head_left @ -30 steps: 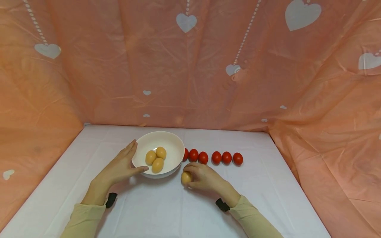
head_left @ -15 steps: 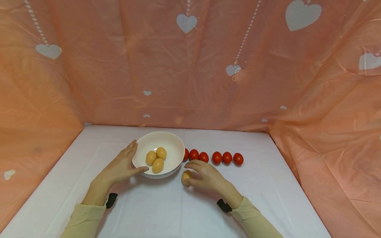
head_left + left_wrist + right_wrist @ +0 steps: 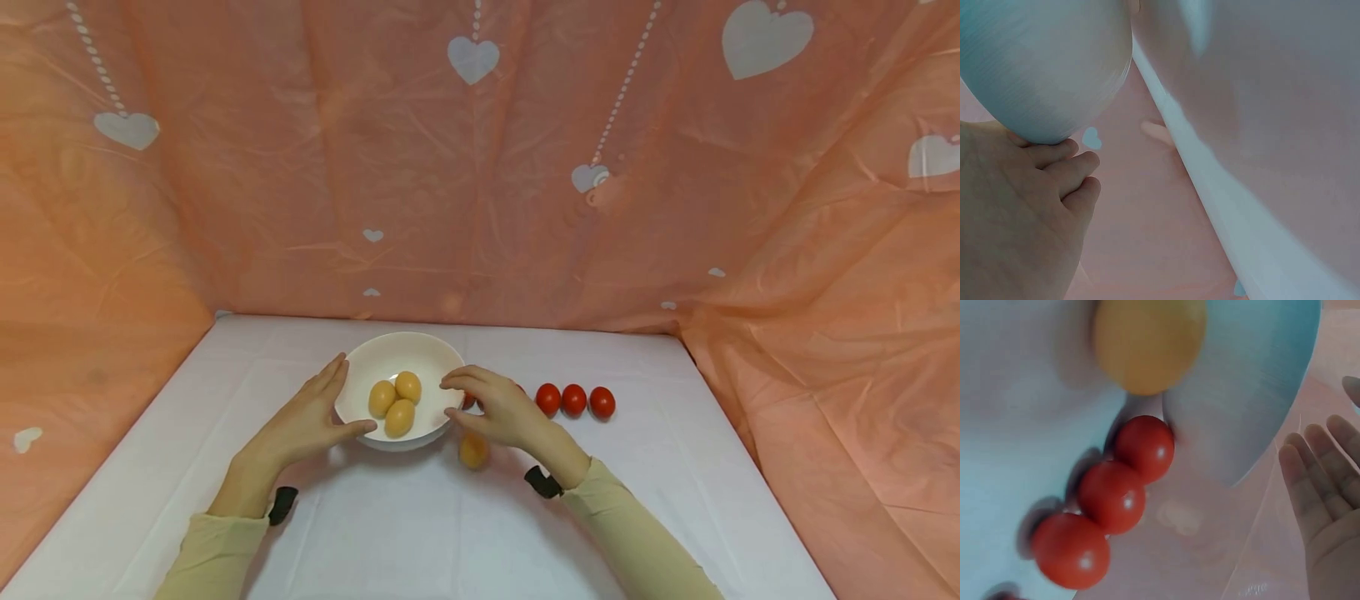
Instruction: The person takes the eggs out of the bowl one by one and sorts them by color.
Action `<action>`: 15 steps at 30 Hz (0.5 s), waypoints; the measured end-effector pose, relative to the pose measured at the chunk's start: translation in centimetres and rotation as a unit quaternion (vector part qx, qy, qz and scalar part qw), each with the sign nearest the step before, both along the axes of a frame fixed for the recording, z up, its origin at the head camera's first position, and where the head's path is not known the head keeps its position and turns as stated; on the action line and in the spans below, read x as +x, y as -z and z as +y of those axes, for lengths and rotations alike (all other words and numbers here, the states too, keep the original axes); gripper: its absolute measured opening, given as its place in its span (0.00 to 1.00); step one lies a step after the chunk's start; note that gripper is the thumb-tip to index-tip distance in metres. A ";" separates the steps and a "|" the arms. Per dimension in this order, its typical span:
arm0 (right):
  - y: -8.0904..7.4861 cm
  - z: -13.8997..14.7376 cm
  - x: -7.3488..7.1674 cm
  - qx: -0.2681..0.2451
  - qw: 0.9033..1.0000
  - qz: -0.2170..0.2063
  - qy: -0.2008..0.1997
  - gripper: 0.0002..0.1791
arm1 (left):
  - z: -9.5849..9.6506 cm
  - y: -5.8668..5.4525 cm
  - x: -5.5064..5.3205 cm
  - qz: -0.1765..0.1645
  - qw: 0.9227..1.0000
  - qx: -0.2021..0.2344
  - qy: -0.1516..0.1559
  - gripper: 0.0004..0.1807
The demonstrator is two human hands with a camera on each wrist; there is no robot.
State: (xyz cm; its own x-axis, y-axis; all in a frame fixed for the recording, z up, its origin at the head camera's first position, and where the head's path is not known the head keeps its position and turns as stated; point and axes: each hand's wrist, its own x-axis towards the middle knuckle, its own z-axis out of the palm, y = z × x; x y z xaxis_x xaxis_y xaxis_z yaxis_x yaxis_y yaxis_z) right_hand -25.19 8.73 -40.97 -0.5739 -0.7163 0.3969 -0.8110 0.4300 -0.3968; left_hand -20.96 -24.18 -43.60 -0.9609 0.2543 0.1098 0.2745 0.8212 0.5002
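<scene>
A white bowl (image 3: 438, 358) stands on the table with three yellow egg-shaped pieces (image 3: 400, 417) inside. My left hand (image 3: 296, 421) rests against its left side, fingers straight and thumb spread along the near rim; in the left wrist view the fingertips touch the bowl's outer wall (image 3: 1054, 69). My right hand (image 3: 506, 408) hovers by the right rim with fingers apart and nothing between them. Below it, on the cloth beside the bowl, lies another yellow egg-shaped piece (image 3: 473, 451), seen close in the right wrist view. My right hand partly hides the nearest red tomatoes (image 3: 1144, 450) in the head view.
Three more red tomatoes (image 3: 574, 401) lie in a row to the right of my right hand. A white cloth (image 3: 390, 525) covers the table. Orange sheeting with white hearts (image 3: 472, 59) hangs behind and at both sides.
My right hand has let go of the yellow piece on the cloth and lifted away, up and left to the bowl's right rim. The left hand and the bowl stay put.
</scene>
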 end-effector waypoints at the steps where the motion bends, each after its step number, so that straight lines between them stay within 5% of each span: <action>1: -0.1 -0.4 -0.3 0.007 1.000 -0.005 0.000 0.22 | 0.0 0.0 0.0 0.001 1.000 0.000 0.000 0.68; 15: -0.8 -4.7 -4.5 0.098 0.994 -0.047 -0.031 0.20 | 0.0 0.0 -0.1 0.003 1.000 -0.006 0.003 0.67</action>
